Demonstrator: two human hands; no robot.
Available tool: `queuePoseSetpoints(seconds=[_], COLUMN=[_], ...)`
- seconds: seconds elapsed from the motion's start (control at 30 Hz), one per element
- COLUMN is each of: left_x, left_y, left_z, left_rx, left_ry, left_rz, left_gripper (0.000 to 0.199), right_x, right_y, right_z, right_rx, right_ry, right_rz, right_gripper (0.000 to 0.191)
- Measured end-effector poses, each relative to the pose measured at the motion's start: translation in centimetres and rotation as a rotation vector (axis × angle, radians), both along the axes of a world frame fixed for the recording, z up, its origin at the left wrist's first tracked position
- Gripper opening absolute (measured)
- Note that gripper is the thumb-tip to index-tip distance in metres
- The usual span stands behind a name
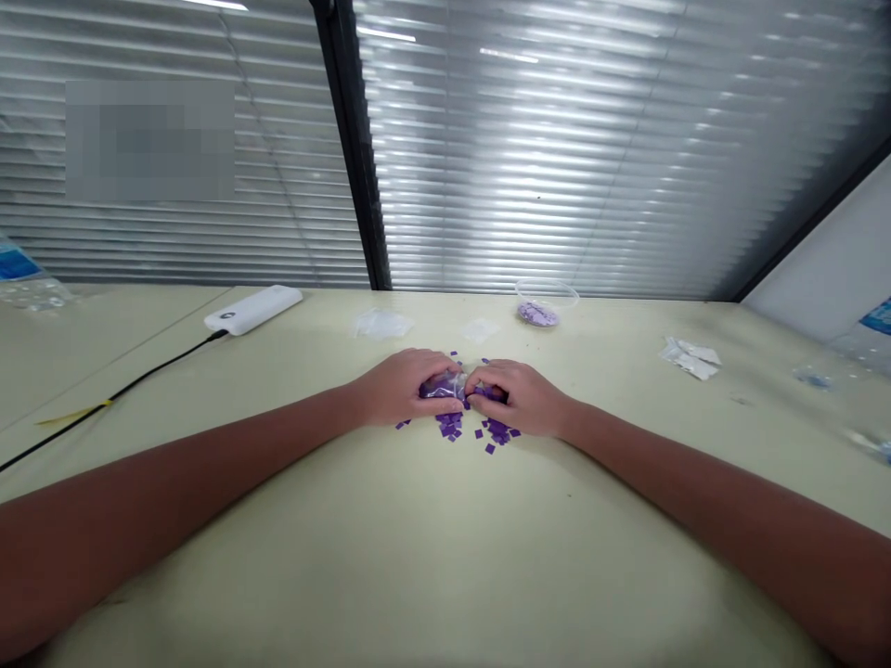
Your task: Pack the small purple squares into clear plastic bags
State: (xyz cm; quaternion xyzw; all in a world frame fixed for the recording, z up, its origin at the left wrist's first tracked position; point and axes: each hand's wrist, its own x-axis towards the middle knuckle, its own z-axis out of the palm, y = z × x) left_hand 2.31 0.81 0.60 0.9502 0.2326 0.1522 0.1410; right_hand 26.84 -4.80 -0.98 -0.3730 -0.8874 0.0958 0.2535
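My left hand (396, 385) is wrapped round a small clear plastic bag (443, 386) with purple pieces in it. The bag lies low over the table, its mouth towards the right. Close against that mouth, my right hand (525, 397) has its fingers curled, with purple squares showing under them. Whether its fingertips also touch the bag, I cannot tell. Loose purple squares (498, 430) lie in a small heap below my right hand. Another little heap of purple squares (449, 425) is below the bag, and a few more are scattered round both hands.
Behind my hands stands a round clear container (537, 314) of pale lilac pieces. Clear plastic bags (382, 323) lie further left. A white power bank (254, 309) with a black cable (139, 380) is at left. White crumpled packets (690, 357) lie at right. Window blinds (522, 167) border the table.
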Motion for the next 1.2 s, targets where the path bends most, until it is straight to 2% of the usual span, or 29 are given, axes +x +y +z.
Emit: queuePoseSetpoints(seconds=[1.2], left_x=[0.07], left_y=[-0.09], left_z=[0.13], left_rx=[-0.003], left_ry=[0.006], left_rz=[0.000], left_gripper=[0.051], right_x=[0.04], right_y=[0.04], right_z=[0.01], right_rx=[0.000], right_ry=[0.014], right_rz=[0.014], right_gripper=[0.007])
